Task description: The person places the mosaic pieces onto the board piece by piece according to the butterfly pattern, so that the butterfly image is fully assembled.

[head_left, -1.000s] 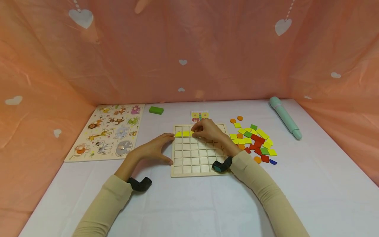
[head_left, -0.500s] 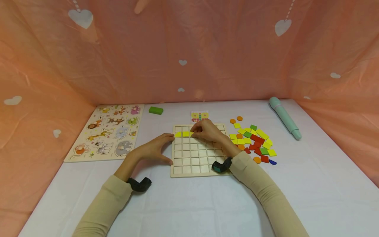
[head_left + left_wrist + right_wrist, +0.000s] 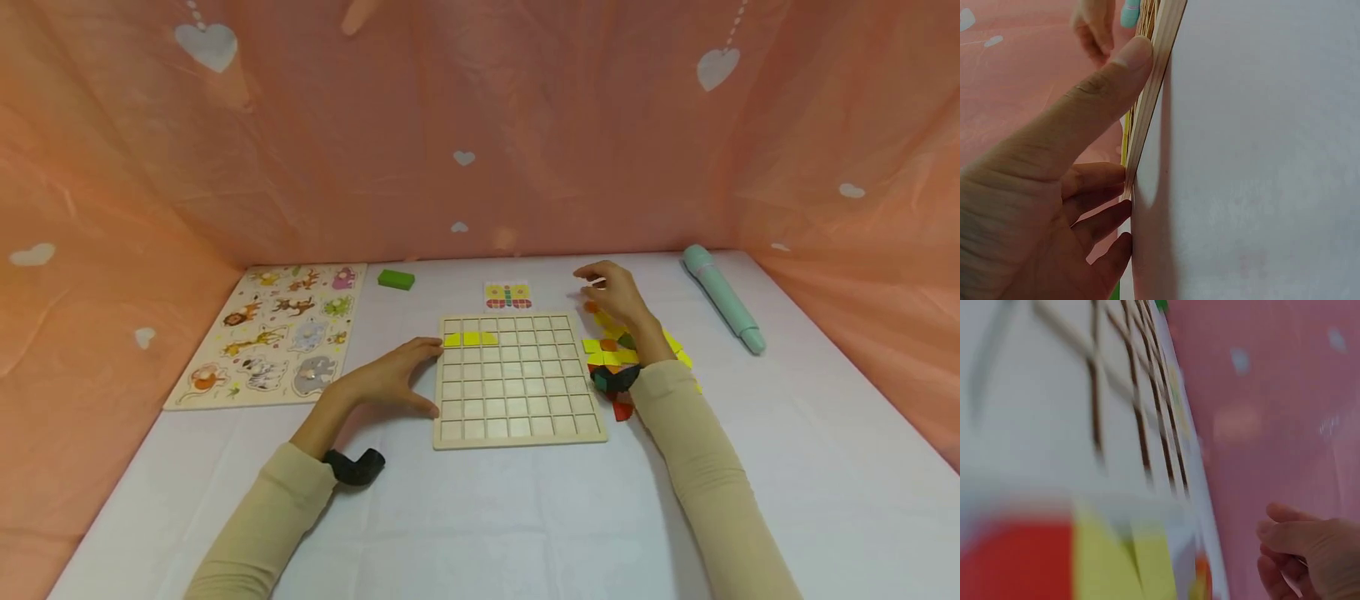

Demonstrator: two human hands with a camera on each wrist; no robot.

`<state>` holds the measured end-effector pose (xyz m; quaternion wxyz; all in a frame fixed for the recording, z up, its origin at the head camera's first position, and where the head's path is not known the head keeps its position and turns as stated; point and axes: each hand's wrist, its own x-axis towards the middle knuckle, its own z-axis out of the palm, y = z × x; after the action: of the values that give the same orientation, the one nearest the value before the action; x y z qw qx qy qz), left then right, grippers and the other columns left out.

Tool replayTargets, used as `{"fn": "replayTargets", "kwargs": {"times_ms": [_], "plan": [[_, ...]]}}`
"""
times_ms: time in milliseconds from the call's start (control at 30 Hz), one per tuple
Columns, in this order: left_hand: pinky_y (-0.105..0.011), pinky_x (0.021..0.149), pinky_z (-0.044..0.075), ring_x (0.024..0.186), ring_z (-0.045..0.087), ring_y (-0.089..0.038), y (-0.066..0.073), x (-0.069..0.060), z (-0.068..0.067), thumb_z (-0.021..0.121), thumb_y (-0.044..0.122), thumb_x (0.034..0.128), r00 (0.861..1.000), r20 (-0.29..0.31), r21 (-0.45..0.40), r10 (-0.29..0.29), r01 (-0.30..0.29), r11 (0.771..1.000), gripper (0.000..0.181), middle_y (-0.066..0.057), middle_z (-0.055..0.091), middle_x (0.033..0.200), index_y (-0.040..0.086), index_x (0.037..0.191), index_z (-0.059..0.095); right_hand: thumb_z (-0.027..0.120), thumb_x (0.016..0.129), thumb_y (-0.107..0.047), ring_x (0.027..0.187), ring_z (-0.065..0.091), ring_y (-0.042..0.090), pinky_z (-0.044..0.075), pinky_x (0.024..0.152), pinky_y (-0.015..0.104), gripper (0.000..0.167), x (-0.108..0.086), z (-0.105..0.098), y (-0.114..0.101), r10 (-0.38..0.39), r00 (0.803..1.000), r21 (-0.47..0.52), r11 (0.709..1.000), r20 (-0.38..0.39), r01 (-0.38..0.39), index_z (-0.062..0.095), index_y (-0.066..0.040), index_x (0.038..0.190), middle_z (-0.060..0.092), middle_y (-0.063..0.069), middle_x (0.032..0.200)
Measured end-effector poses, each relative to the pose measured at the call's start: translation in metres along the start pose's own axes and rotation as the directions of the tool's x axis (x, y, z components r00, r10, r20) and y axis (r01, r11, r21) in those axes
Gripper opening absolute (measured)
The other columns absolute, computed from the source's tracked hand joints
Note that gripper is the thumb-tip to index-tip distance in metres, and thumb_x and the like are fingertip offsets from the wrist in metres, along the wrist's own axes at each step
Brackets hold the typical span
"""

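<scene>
Three yellow pieces [image 3: 470,338] lie side by side near the upper left of the wooden grid board [image 3: 522,387]. My left hand [image 3: 385,377] touches the board's left edge with thumb and fingertips spread; the left wrist view shows this hand [image 3: 1041,181] against the board's side [image 3: 1159,69]. Over the far part of the loose coloured pieces [image 3: 611,358] hangs my right hand [image 3: 621,298], fingers loosely bent, nothing visible between them. The hand and sleeve hide many pieces. In the right wrist view the hand [image 3: 1310,556] is beside blurred red [image 3: 1022,565] and yellow pieces [image 3: 1094,565].
A butterfly pattern card [image 3: 508,297] lies behind the board. At the left are an animal puzzle [image 3: 281,333] and a green block [image 3: 396,279]. A mint-green cylinder [image 3: 723,298] lies at the far right. Pink cloth [image 3: 480,125] hangs behind the white table [image 3: 480,517].
My right hand has left the yellow row and moved right, over the loose pieces, uncovering the third yellow piece and the card. One red piece now lies closer to the board. My left hand has stayed put.
</scene>
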<state>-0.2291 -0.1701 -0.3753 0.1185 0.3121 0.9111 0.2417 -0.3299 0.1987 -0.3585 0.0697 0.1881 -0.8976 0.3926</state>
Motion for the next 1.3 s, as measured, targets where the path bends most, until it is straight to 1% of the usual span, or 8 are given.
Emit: {"fn": "replayTargets", "kwargs": {"times_ms": [100,200,433,667,800,967,1100,1300], "plan": [[-0.044,0.114,0.021,0.137,0.025,-0.032,0.001,-0.001,0.0,0.082,0.04,0.0662,1.0,-0.001,0.003,0.001,-0.001,1.0,0.097,-0.018,0.03,0.147,-0.004,0.139,0.036,0.054,0.09,0.003,0.117,0.045,0.041,0.039,0.101,0.05,0.034,-0.004,-0.015,0.019,0.097,0.995,-0.043,0.994,0.032,-0.095,0.054,0.007,0.124,0.046,0.024,0.129],[-0.044,0.114,0.022,0.137,0.025,-0.032,0.001,-0.001,0.0,0.083,0.04,0.066,1.0,0.001,0.005,-0.001,0.001,1.0,0.097,-0.018,0.03,0.147,-0.004,0.139,0.036,0.053,0.091,0.001,0.12,0.042,0.04,0.037,0.103,0.051,0.035,-0.006,-0.023,0.028,0.144,0.986,-0.083,0.987,0.083,-0.137,0.053,0.006,0.126,0.044,0.025,0.131],[-0.044,0.114,0.022,0.137,0.026,-0.032,0.0,0.001,0.002,0.082,0.041,0.0662,1.0,-0.003,0.003,0.012,-0.012,1.0,0.097,-0.018,0.03,0.147,-0.004,0.139,0.036,0.053,0.092,0.0,0.111,0.044,0.04,0.036,0.103,0.052,0.028,-0.011,-0.024,0.035,0.171,0.977,-0.178,0.973,0.129,-0.146,0.058,0.008,0.118,0.049,0.027,0.121],[-0.043,0.114,0.022,0.137,0.026,-0.032,0.0,0.001,0.001,0.082,0.04,0.0664,1.0,-0.004,0.009,0.01,-0.01,1.0,0.097,-0.018,0.03,0.147,-0.003,0.14,0.035,0.054,0.094,-0.008,0.105,0.045,0.036,0.039,0.099,0.05,0.029,-0.01,-0.023,0.034,0.191,0.975,-0.167,0.971,0.109,-0.172,0.059,0.006,0.118,0.051,0.025,0.117],[-0.044,0.114,0.022,0.137,0.025,-0.032,0.0,0.0,0.0,0.083,0.04,0.0661,1.0,-0.003,0.007,-0.004,0.004,1.0,0.098,-0.018,0.029,0.148,-0.003,0.14,0.035,0.056,0.094,-0.014,0.098,0.053,0.033,0.047,0.089,0.045,0.032,-0.005,-0.015,0.016,0.121,0.989,-0.11,0.988,0.089,-0.111,0.059,0.005,0.119,0.057,0.022,0.113],[-0.045,0.114,0.022,0.137,0.025,-0.034,0.002,0.0,-0.001,0.082,0.042,0.066,1.0,-0.005,0.011,-0.006,0.006,1.0,0.098,-0.019,0.029,0.148,-0.004,0.139,0.035,0.061,0.091,-0.014,0.094,0.06,0.031,0.051,0.085,0.042,0.031,0.004,0.009,-0.019,-0.032,0.997,-0.017,0.999,0.076,0.034,0.061,0.006,0.114,0.063,0.02,0.107],[-0.045,0.114,0.021,0.138,0.024,-0.033,0.002,0.0,-0.001,0.082,0.041,0.066,1.0,0.001,0.008,-0.015,0.015,1.0,0.098,-0.018,0.028,0.148,-0.003,0.14,0.035,0.065,0.088,-0.012,0.091,0.063,0.028,0.053,0.082,0.038,0.027,0.004,0.035,-0.042,-0.141,0.981,0.04,0.99,0.131,0.137,0.065,0.005,0.109,0.064,0.017,0.103],[-0.044,0.114,0.021,0.138,0.024,-0.031,0.001,0.0,0.001,0.082,0.041,0.0663,1.0,0.003,0.005,-0.025,0.025,1.0,0.098,-0.017,0.028,0.149,-0.002,0.141,0.035,0.07,0.082,-0.007,0.085,0.062,0.023,0.054,0.076,0.032,0.023,-0.001,0.064,-0.062,-0.223,0.95,0.068,0.975,0.218,0.213,0.068,0.002,0.103,0.063,0.012,0.096]]}}
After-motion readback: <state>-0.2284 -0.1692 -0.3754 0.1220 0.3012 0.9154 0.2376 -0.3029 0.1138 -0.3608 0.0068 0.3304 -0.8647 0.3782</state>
